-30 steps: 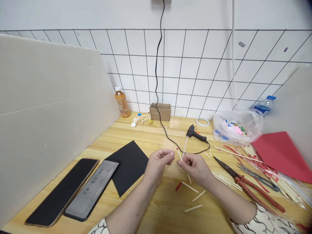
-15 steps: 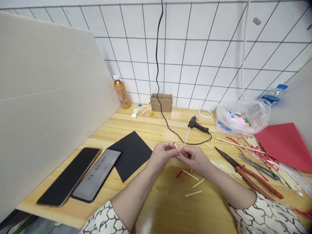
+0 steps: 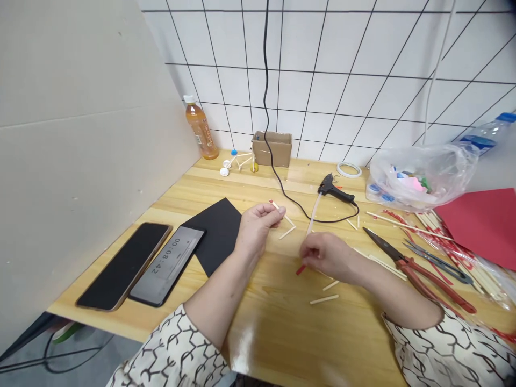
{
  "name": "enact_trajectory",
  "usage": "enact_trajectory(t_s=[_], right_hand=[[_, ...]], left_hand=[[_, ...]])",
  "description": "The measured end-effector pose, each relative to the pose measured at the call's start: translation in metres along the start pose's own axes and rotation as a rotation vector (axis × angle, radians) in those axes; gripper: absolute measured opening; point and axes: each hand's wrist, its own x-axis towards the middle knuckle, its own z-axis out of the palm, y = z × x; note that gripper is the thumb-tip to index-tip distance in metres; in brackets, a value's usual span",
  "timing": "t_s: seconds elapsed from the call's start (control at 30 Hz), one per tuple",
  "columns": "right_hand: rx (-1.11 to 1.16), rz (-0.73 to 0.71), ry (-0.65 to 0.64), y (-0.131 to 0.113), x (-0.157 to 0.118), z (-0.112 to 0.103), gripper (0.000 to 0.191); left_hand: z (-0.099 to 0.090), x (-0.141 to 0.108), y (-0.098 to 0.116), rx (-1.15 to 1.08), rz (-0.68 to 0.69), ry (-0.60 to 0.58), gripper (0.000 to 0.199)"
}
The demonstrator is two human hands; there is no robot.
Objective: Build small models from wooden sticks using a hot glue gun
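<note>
My left hand point(image 3: 262, 223) pinches a short red-tipped wooden stick point(image 3: 287, 220) between thumb and fingers. A second pale stick piece point(image 3: 287, 233) meets its far end at an angle, making a V. Lower on the table, my right hand point(image 3: 328, 257) has its fingers curled over another red-tipped stick point(image 3: 300, 270); only the red end shows, the rest hidden under the hand. Two loose stick pieces lie just below that hand, one of them here point(image 3: 324, 299). Behind the hands rests a black glue gun point(image 3: 336, 189) with a pale glue stick point(image 3: 314, 212) in it.
On the right lie red-handled pliers point(image 3: 419, 279), scissors point(image 3: 439, 263), bundled sticks and red card point(image 3: 487, 223). A plastic bag point(image 3: 423, 177) stands behind. Black paper point(image 3: 220, 228) and two phones point(image 3: 167, 266) lie left. A cardboard box point(image 3: 273, 150) and bottle point(image 3: 201, 129) stand by the wall.
My hands have parted. The left keeps its red-tipped stick, now showing the V; the right has let go and come down to the other red-tipped stick. The view has shifted a little.
</note>
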Motion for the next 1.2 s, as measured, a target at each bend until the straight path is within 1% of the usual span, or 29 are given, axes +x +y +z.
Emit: enact_trajectory(t_s=[0.07, 0.13, 0.2, 0.3, 0.47, 0.57, 0.63, 0.7, 0.8, 0.93, 1.0, 1.1, 1.13, 1.2], right_hand=[[-0.063, -0.106, -0.083, 0.0, -0.003, 0.003, 0.013], [-0.115, -0.171, -0.115, -0.001, -0.004, 0.006, 0.016], [-0.181, -0.177, -0.116, -0.003, -0.004, 0.009, 0.018], [-0.27, -0.17, -0.133, -0.005, -0.003, 0.013, 0.018], [-0.355, -0.216, -0.132, -0.004, -0.006, 0.019, 0.017], [-0.347, -0.23, -0.136, -0.01, -0.01, 0.014, 0.016], [-0.225, -0.223, -0.134, -0.018, -0.014, 0.007, 0.014], [-0.014, -0.197, -0.102, -0.027, -0.02, -0.002, 0.012], [0.33, -0.149, -0.019, -0.037, -0.028, -0.013, 0.01], [0.735, -0.17, 0.061, -0.046, -0.042, -0.023, 0.011], [0.875, -0.197, 0.106, -0.048, -0.049, -0.029, 0.01], [1.01, -0.217, 0.237, -0.047, -0.053, -0.038, 0.007], [1.046, -0.199, 0.291, -0.045, -0.052, -0.04, 0.009], [1.117, -0.114, 0.381, -0.039, -0.044, -0.04, 0.015]], left_hand=[[-0.001, 0.001, 0.0, 0.036, -0.016, -0.019, 0.025], [-0.001, 0.002, -0.002, 0.079, -0.062, -0.071, 0.026], [0.001, 0.001, -0.006, 0.113, -0.1, -0.118, 0.026], [0.003, 0.001, -0.011, 0.139, -0.124, -0.146, 0.026], [0.003, 0.002, -0.015, 0.101, -0.124, -0.145, 0.027], [0.003, 0.003, -0.016, 0.057, -0.106, -0.127, 0.029], [0.003, 0.004, -0.015, 0.037, -0.101, -0.105, 0.029], [0.002, 0.004, -0.014, 0.028, -0.096, -0.079, 0.029], [0.002, 0.005, -0.014, 0.013, -0.08, -0.052, 0.027], [0.002, 0.006, -0.015, -0.006, -0.062, -0.038, 0.027], [0.002, 0.007, -0.016, -0.004, -0.055, -0.038, 0.028], [0.002, 0.007, -0.018, 0.013, -0.056, -0.038, 0.028], [0.003, 0.007, -0.019, 0.019, -0.059, -0.035, 0.028], [0.003, 0.007, -0.023, 0.045, -0.067, -0.027, 0.028]])
